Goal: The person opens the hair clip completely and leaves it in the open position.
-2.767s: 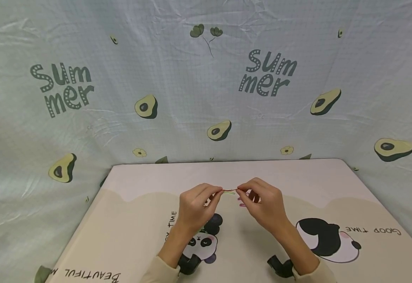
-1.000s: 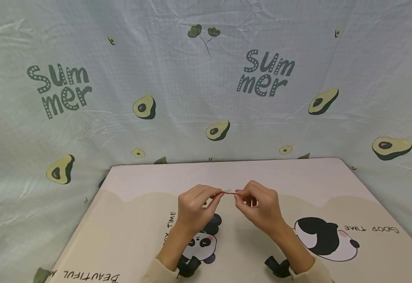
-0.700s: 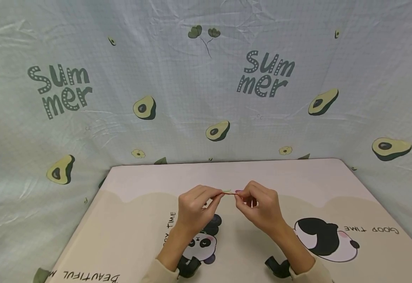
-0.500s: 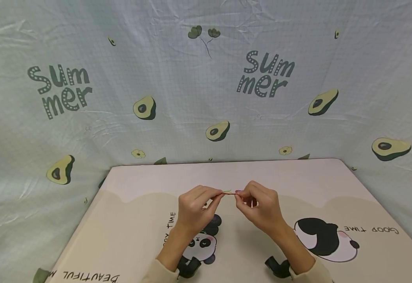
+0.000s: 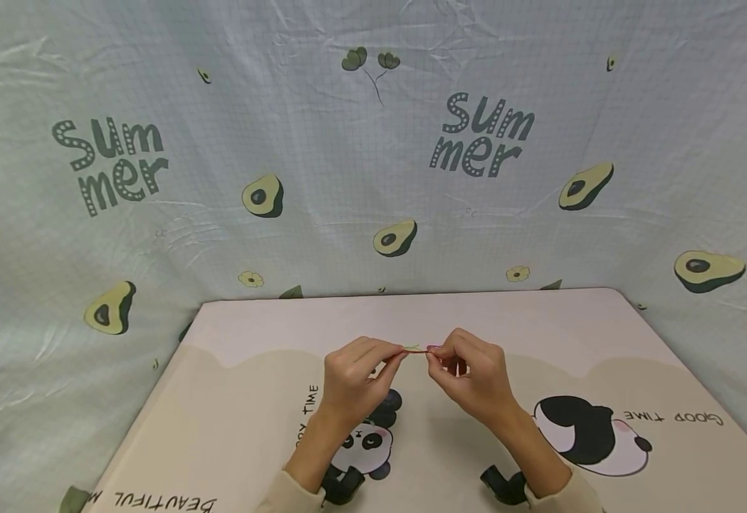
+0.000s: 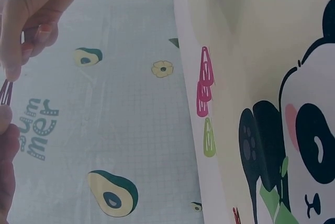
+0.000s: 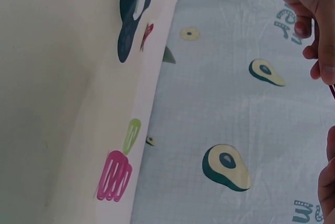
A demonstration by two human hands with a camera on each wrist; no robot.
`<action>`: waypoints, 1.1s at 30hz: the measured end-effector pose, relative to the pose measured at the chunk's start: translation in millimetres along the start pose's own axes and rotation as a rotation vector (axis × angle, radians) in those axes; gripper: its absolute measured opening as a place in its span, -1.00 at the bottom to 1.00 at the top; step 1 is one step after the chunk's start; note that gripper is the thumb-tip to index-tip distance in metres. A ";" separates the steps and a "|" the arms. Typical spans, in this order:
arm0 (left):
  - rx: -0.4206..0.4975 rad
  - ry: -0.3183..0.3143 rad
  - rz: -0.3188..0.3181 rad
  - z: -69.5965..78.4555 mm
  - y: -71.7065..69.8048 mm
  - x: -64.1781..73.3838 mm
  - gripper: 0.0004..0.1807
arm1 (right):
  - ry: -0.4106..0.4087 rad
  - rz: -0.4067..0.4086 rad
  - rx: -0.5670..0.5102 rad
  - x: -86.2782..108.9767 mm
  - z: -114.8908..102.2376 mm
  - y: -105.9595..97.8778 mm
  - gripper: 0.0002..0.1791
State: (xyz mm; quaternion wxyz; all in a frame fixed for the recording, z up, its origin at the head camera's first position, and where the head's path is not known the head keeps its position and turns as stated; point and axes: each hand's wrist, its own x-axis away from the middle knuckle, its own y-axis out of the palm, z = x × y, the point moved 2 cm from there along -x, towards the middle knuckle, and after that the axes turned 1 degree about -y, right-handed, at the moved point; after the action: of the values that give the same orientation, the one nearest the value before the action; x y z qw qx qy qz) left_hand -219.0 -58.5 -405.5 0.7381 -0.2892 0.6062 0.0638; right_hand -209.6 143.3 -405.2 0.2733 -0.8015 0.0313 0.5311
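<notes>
Above the far part of the table, both hands hold a dark red snap hair clip (image 5: 416, 350) level between them. My left hand (image 5: 355, 374) pinches one end between thumb and fingers. The other end is pinched by my right hand (image 5: 476, 367), its remaining fingers curled under. In the left wrist view the slim clip (image 6: 6, 93) shows its slotted shape, its ends hidden in the fingertips. Beneath, on the table, lie several overlapping pink snap hair clips (image 7: 113, 177) and a green one (image 7: 132, 135). Something small and red (image 7: 147, 35) lies farther left, near the far edge.
The table (image 5: 219, 399) has a beige cover printed with pandas and lettering. Right behind its far edge hangs a pale curtain (image 5: 322, 142) with avocado prints. A black wrist camera (image 5: 342, 486) shows at the left wrist and another (image 5: 504, 486) at the right.
Since the earliest frame my right hand has shifted slightly left and down, its fingers more curled, covering more of the pink clips. Over the last second both hands have stayed almost still.
</notes>
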 end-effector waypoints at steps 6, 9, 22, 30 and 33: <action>-0.008 -0.002 -0.001 -0.3 -0.1 0.1 -0.86 | -0.011 0.005 -0.001 0.1 0.6 0.8 -0.75; -0.007 -0.001 -0.001 -0.3 -0.3 0.3 -0.86 | -0.015 0.005 0.000 0.4 1.3 1.3 -0.75; -0.001 0.002 -0.005 -0.7 0.3 2.3 -0.87 | -0.015 0.007 -0.002 1.2 0.6 1.8 -0.73; 0.000 -0.001 -0.007 -1.5 1.4 2.5 -0.87 | -0.010 0.004 0.004 2.2 1.9 1.8 -0.73; 0.004 -0.005 -0.007 -1.4 1.3 2.5 -0.87 | -0.013 0.005 0.004 1.9 2.2 1.8 -0.73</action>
State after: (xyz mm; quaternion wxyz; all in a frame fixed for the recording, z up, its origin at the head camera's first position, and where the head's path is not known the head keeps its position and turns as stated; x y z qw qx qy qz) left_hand -220.1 -58.8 -408.5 0.7402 -0.2899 0.6036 0.0609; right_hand -211.2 143.2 -408.2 0.2737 -0.7973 0.0325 0.5369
